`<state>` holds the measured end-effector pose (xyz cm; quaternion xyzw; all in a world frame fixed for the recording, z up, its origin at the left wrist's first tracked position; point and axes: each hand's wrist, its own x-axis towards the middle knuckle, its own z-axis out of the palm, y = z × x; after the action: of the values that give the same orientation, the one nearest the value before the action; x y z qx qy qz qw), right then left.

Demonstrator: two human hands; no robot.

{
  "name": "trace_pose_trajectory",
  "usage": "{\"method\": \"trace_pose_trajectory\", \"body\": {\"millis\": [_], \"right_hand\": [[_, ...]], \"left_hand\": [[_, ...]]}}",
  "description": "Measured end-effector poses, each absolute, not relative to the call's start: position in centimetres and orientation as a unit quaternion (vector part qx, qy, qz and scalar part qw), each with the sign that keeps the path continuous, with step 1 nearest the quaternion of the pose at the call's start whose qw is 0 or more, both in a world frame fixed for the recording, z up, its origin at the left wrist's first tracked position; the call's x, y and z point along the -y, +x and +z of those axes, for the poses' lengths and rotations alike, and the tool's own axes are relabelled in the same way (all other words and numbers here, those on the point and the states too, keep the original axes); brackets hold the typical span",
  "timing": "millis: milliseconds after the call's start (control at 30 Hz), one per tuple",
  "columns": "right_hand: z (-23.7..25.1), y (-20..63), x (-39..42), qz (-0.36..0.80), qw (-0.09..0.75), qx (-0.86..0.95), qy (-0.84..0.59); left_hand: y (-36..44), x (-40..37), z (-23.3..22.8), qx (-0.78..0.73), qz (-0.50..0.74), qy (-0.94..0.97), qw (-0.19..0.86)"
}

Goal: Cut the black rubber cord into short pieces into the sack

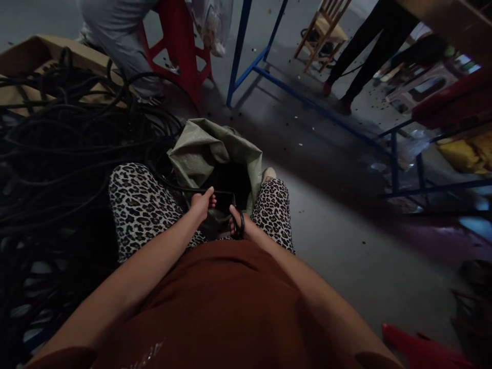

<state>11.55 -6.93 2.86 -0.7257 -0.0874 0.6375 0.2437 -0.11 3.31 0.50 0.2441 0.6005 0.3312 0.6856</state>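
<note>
My left hand [201,204] is closed around a black rubber strip [180,188], thumb on top. The strip comes from the tangled pile on the left, and its end sticks out past my fingers over the sack. Close by on the right, my right hand [242,224] grips scissors by their black looped handles [239,225]. Their dark blades point away from me and are hard to make out against the sack's inside. Between my knees stands a grey-green woven sack [192,141], its mouth wide open. Its dark contents cannot be told apart.
A heap of black strips [77,133] spreads over the left side, partly on cardboard [23,56]. Ahead are a red stool [177,46], a seated person's grey trouser leg [119,41] and a blue metal frame [300,95]. Another person's legs [357,51] stand beyond, near a wooden chair [326,31].
</note>
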Motion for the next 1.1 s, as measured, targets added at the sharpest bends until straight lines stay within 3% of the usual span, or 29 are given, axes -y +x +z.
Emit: {"method": "trace_pose_trajectory", "body": {"millis": [300, 1100], "right_hand": [[2.4, 11.6, 7.2, 0.696, 0.220, 0.096, -0.677], [3.8, 11.2, 7.0, 0.658, 0.268, 0.115, -0.694]], "left_hand": [[0.1, -3.3, 1.2, -0.602, 0.337, 0.226, 0.688], [0.2, -2.9, 1.2, -0.581, 0.340, 0.210, 0.709]]}}
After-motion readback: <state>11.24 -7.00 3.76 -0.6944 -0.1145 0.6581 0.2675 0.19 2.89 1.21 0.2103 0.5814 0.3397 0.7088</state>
